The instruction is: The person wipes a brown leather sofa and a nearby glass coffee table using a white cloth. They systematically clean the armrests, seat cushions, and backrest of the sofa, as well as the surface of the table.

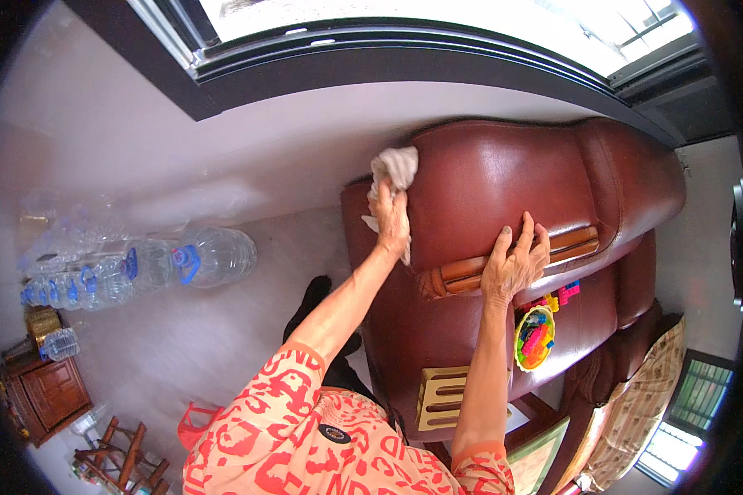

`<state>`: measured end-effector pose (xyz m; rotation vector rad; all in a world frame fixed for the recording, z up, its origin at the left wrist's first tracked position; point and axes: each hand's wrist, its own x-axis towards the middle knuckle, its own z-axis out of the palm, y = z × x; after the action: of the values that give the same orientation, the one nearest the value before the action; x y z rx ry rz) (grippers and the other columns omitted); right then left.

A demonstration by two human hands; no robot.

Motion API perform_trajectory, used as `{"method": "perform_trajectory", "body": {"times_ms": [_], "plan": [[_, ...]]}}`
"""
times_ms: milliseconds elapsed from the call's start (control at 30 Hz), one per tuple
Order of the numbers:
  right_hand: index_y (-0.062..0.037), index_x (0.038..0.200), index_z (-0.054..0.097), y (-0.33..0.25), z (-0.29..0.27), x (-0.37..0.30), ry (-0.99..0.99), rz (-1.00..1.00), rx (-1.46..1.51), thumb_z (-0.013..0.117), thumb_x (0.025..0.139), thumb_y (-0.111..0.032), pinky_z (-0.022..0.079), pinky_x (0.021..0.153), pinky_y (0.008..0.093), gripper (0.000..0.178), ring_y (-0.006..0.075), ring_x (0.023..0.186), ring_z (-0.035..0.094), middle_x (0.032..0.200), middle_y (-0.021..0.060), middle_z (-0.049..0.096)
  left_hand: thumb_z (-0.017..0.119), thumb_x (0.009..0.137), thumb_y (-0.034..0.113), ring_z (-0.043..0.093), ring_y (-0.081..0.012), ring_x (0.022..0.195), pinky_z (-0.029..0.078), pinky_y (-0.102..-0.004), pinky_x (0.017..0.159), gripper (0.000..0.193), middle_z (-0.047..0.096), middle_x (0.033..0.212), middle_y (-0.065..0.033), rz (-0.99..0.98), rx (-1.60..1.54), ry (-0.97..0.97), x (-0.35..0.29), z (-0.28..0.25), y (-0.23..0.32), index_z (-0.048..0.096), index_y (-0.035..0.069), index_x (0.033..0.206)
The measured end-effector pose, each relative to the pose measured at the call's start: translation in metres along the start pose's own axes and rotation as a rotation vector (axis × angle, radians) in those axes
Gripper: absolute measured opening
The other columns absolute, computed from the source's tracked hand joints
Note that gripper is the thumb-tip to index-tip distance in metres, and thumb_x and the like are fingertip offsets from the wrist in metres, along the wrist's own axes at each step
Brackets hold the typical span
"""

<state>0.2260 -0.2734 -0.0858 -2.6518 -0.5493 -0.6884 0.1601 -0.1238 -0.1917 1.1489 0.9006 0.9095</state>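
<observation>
The left hand (pixel 390 219) grips a whitish rag (pixel 398 167) at ten o'clock on the maroon leather sofa (pixel 504 177); the right hand (pixel 516 262) rests open. Its forearm (pixel 482 379), swinging, might tip the toy-brick basket (pixel 519 345) at six o'clock below.

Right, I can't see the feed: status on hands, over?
Left hand gripping pale cloth at edge of sofa. Right hand empty, spread over it. Toy basket on seat, clear of cloth.

Bottles (pixel 223 257) are left of the sofa (pixel 495 173); toy basket (pixel 519 351) on its seat (pixel 437 334).
</observation>
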Motion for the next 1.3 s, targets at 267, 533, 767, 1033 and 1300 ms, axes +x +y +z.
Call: {"method": "perform_trajectory", "body": {"times_ms": [267,533,767,1033,1300], "plan": [[-0.0219,0.127,0.058,0.001,0.003,0.0,-0.003,0.006,-0.04,0.06,0.087,-0.034,0.037,0.095,0.0468,0.042,0.0284,0.121,0.042,0.13,0.0068,0.046,0.061,0.09,0.016,0.033,-0.0299,0.117,0.028,-0.0483,0.098,0.031,0.037,0.123,-0.0166,0.073,0.292,-0.183,-0.127,-0.021,0.0,0.048,0.011,0.118],[-0.0212,0.127,0.059,-0.001,0.003,-0.001,0.006,0.004,0.003,0.061,0.086,-0.033,0.036,0.096,0.0466,0.043,0.0291,0.12,0.043,0.13,0.0068,0.047,0.053,0.095,0.045,0.024,-0.0384,0.126,0.019,-0.0553,0.103,0.038,0.024,0.136,-0.0237,0.338,0.471,-0.217,-0.113,-0.018,0.006,0.046,0.013,0.114],[-0.0207,0.127,0.059,-0.005,0.0,-0.002,0.0,0.03,0.027,0.064,0.083,-0.032,0.036,0.098,0.0457,0.046,0.029,0.123,0.041,0.131,0.0076,0.046,0.062,0.084,0.014,0.034,-0.0338,0.119,0.025,-0.0501,0.102,0.02,0.041,0.124,-0.0176,0.558,0.479,-0.233,-0.027,-0.001,0.046,0.052,0.009,0.1],[-0.0172,0.12,0.063,-0.01,-0.011,0.005,0.048,0.069,0.081,0.067,0.079,-0.029,0.037,0.097,0.0448,0.043,0.0295,0.119,0.045,0.126,0.0095,0.051,0.069,0.076,0.017,0.048,-0.037,0.105,0.037,-0.0495,0.09,0.031,0.054,0.111,-0.0203,0.459,0.448,-0.048,0.06,0.042,0.03,0.059,0.007,0.104],[-0.0099,0.125,0.052,0.0,-0.026,-0.031,0.15,0.142,0.355,0.072,0.07,-0.018,0.03,0.105,0.0494,0.059,0.0384,0.125,0.035,0.134,0.0184,0.035,0.063,0.09,0.016,0.058,-0.0241,0.098,0.047,-0.0388,0.087,0.036,0.058,0.112,-0.0144,0.192,0.275,-0.079,0.005,0.014,0.034,0.047,-0.006,0.114]]}}
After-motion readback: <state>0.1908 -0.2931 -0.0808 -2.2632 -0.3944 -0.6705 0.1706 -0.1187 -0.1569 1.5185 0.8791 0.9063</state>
